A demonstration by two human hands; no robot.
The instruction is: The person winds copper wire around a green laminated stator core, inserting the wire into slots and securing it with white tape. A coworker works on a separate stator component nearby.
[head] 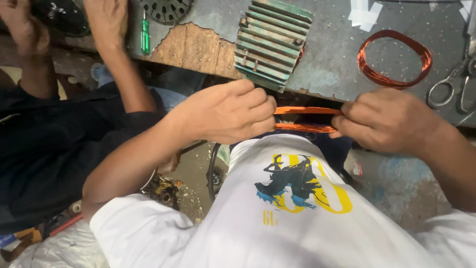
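Just below the green ribbed metal former (pixel 271 42), the left hand (pixel 230 111) and right hand (pixel 389 120) (both closed) pinch a flattened orange copper-wire coil (pixel 305 119) stretched between them.

White short-sleeved T-shirt (pixel 277 223), blue, black and yellow chest print; bare forearms, bare hands.

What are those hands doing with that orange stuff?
A person's left hand and right hand each pinch one end of a coil of copper wire, stretched flat between them at the workbench edge. Another copper coil and scissors lie on the bench.
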